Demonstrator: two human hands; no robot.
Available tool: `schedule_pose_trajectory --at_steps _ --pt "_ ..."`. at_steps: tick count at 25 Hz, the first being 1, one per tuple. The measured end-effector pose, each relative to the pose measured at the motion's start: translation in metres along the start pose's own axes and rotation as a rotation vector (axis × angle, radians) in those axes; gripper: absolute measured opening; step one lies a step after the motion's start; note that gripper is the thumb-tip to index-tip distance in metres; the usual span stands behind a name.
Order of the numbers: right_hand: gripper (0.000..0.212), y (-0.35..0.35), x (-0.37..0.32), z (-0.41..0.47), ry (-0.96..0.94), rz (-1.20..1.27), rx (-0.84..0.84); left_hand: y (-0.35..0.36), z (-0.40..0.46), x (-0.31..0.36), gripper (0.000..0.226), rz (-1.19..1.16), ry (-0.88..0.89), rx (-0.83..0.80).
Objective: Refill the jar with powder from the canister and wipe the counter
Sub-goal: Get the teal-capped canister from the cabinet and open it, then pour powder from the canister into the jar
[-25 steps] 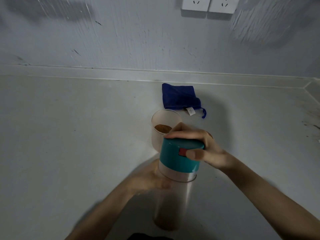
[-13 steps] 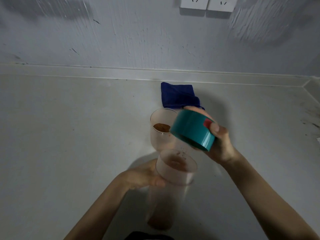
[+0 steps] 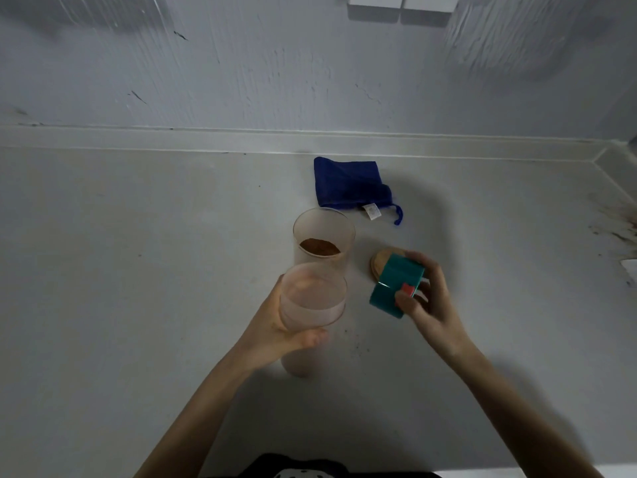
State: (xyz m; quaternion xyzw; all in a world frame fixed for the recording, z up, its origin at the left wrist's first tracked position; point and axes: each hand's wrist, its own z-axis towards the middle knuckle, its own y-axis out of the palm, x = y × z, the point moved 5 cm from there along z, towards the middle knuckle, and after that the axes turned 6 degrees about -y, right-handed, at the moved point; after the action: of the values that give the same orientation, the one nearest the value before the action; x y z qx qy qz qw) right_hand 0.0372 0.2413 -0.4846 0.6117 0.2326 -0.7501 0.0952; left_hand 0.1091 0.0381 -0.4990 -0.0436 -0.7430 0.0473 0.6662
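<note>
Canister (image 3: pixel 312 307): tall, clear, thin-walled cylinder, uncapped, raised off the surface (image 3: pixel 138 270) near centre and gripped round its upper body by the left hand (image 3: pixel 275 336), fingers closed on the wall. Contents hard to read through the frosted wall; powder level cannot be told.

Surface: pale, broad, bounded by the wall at the far side; dark specks of powder lying just right of the canister base, brown smears at the far right edge.

Cloth (image 3: pixel 350 182): blue, folded, flat on the surface beyond the jar, untouched.

Jar (image 3: pixel 324 238): open, clear, upright on the surface directly behind the canister, apparently just apart from it; shallow layer of brown powder (image 3: pixel 320 247) at the bottom.

Teal lid (image 3: pixel 396 291): off the canister, clamped in the right hand (image 3: pixel 431 305), thumb beside the red button, tilted and low over the surface, partly covering the wooden lid (image 3: pixel 382 262) lying right of the jar.

Handling, as judged: canister likely light and rigid but smooth, so prone to slip or rotate in a single-hand grip. Hold mid-body to upper body, well wrapped. Tip slowly, rim close above the jar mouth, since fine powder tends to surge and scatter. Jar probably light and easy to knock; steady at the lower wall once the lid is set down.
</note>
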Motion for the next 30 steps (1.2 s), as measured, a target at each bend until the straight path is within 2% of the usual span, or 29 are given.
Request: schedule_pose_trajectory --at_steps 4,9,13,20,25,30 --pt "0.052 0.010 0.026 -0.018 0.062 -0.107 0.034 0.002 -0.001 -0.002 0.086 -0.008 0.042 -0.020" --pt "0.076 0.015 0.038 -0.029 0.127 -0.264 0.033 -0.001 -0.003 -0.011 0.093 0.025 0.014 0.011" --pt "0.083 0.008 0.041 -0.032 0.129 -0.390 -0.020 -0.001 -0.002 -0.011 0.091 0.036 0.008 0.014" --pt "0.113 0.002 0.060 -0.036 0.192 -0.503 -0.014 0.001 -0.003 -0.010 0.085 0.046 -0.008 0.062" --pt "0.111 -0.001 0.052 -0.037 0.178 -0.524 -0.009 0.002 -0.009 -0.010 0.083 0.063 -0.028 0.126" --pt "0.095 0.013 0.009 -0.031 -0.065 -0.579 -0.025 -0.003 -0.016 -0.008 0.083 0.140 -0.074 0.153"
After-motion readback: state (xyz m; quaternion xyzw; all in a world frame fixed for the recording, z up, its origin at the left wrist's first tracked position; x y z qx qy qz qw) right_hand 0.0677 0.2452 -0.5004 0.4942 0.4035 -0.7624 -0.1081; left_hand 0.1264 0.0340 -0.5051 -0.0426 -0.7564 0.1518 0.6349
